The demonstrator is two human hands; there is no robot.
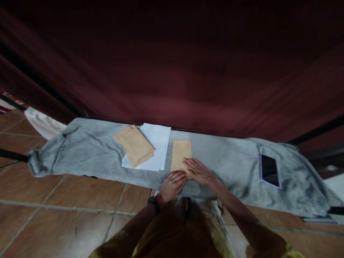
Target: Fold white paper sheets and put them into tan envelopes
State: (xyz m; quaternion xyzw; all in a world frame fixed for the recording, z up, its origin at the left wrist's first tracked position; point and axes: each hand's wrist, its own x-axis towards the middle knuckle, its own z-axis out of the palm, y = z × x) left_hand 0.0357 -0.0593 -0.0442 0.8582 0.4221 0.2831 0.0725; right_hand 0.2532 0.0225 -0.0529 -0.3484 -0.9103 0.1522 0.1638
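Observation:
A tan envelope (181, 153) lies flat on the grey cloth (88, 150) that covers the table, straight in front of me. My right hand (197, 171) rests flat on its near end, fingers stretched out. My left hand (173, 183) lies beside it at the envelope's near left corner, fingers curled slightly and touching the edge. A black band sits on my left wrist. To the left, a stack of tan envelopes (134, 144) lies on top of a pile of white paper sheets (157, 143).
A phone (269, 170) with a dark screen lies face up on the cloth at the right. A dark red curtain (188, 71) hangs close behind the table. Brown floor tiles (67, 211) show below the table's near edge. A striped cloth (43, 123) lies at the far left.

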